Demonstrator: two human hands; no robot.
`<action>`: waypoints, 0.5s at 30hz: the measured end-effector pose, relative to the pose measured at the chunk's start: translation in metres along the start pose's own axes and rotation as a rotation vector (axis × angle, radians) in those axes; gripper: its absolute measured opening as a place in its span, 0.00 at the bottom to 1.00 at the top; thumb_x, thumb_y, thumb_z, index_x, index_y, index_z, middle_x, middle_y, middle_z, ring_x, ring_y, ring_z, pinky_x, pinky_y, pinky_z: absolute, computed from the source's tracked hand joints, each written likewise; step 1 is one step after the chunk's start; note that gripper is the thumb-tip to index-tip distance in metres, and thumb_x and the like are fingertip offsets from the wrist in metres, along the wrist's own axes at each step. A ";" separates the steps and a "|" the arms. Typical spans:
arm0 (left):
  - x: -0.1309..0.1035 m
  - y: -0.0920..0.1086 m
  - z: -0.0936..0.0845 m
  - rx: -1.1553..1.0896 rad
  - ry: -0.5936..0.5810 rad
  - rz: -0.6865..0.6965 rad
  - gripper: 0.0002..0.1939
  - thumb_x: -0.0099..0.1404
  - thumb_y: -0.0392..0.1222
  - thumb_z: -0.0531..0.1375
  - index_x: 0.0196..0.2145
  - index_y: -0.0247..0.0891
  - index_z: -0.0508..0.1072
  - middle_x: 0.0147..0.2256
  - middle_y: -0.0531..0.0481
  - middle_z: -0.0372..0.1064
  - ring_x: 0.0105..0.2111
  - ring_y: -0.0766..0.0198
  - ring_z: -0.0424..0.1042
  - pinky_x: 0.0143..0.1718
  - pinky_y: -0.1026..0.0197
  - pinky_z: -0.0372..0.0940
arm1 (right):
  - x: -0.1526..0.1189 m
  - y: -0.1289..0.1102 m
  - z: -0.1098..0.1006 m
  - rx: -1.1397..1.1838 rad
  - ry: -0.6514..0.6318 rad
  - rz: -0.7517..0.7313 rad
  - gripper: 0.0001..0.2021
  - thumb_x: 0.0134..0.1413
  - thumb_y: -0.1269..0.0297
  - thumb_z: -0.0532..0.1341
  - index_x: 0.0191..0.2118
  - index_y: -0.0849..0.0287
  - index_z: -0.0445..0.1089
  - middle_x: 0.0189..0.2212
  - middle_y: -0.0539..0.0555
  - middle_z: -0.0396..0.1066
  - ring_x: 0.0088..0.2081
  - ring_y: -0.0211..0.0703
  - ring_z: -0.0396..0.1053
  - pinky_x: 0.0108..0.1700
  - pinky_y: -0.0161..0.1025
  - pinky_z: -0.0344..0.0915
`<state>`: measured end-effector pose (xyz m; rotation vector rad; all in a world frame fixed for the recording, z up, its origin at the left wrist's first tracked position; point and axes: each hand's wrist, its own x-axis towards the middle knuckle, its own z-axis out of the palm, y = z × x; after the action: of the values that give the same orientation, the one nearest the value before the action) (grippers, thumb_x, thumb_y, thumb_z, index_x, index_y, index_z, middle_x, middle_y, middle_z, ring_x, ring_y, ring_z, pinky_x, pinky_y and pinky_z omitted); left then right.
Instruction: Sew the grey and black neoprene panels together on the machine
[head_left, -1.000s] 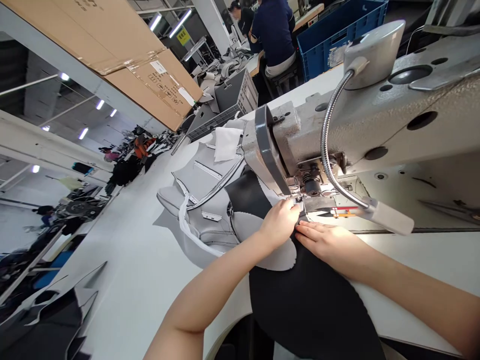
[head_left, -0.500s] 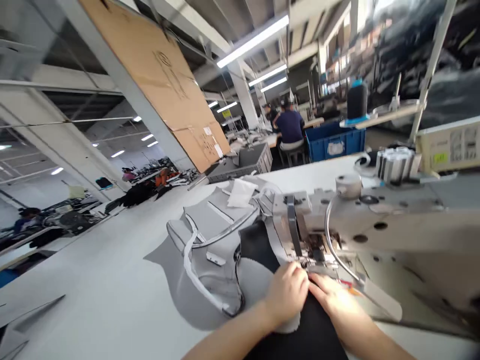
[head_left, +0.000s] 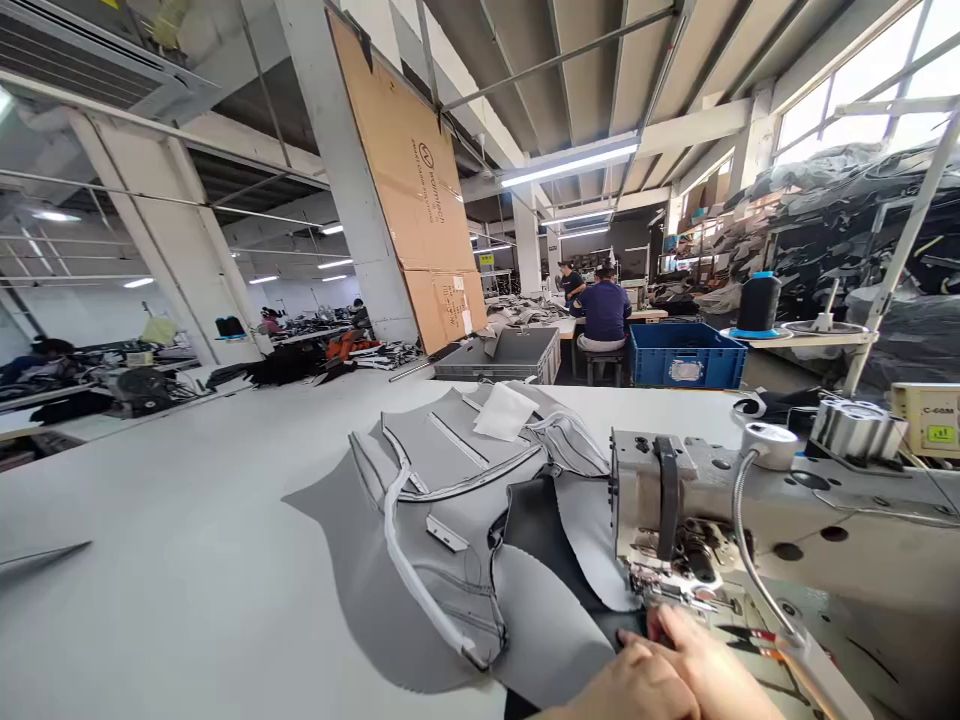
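A blue crate (head_left: 686,355) and a seated person (head_left: 604,315) lie beyond the table (head_left: 187,560). The sewing machine (head_left: 750,510) crowds both hands. Left hand (head_left: 637,685) and right hand (head_left: 709,665) press flat, seemingly gripping nothing, on grey fabric (head_left: 465,540) at the needle.

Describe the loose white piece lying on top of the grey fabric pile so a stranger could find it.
Start at the sewing machine and look left and beyond it to the grey fabric pile. On its far end lies a small white fabric piece, the only plain white patch there.
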<state>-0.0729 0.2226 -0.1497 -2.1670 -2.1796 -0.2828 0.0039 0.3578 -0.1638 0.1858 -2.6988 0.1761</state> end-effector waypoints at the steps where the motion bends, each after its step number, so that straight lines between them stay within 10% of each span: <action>1: -0.004 -0.005 -0.001 0.034 0.017 -0.003 0.18 0.64 0.59 0.60 0.30 0.42 0.72 0.30 0.51 0.69 0.35 0.62 0.67 0.36 0.61 0.61 | 0.004 -0.001 0.004 -0.014 -0.034 0.031 0.19 0.53 0.64 0.59 0.51 0.46 0.71 0.33 0.53 0.69 0.32 0.45 0.69 0.32 0.36 0.67; 7: -0.050 -0.042 -0.023 0.170 -0.152 -0.092 0.24 0.60 0.64 0.60 0.31 0.37 0.72 0.35 0.47 0.72 0.38 0.57 0.71 0.35 0.60 0.62 | 0.017 0.002 -0.015 0.148 -0.166 0.183 0.27 0.56 0.75 0.46 0.57 0.50 0.68 0.41 0.58 0.70 0.37 0.46 0.73 0.39 0.39 0.69; 15: -0.096 -0.041 -0.134 0.374 -0.619 -0.564 0.11 0.67 0.42 0.55 0.34 0.35 0.75 0.31 0.43 0.75 0.30 0.53 0.75 0.30 0.59 0.64 | 0.022 -0.008 -0.031 0.054 -0.186 0.139 0.31 0.45 0.78 0.53 0.55 0.45 0.70 0.38 0.58 0.72 0.31 0.48 0.73 0.33 0.39 0.68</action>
<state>-0.1243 0.1055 -0.0383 -1.5266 -2.8198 0.8221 -0.0021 0.3519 -0.1259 0.0318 -2.8954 0.2864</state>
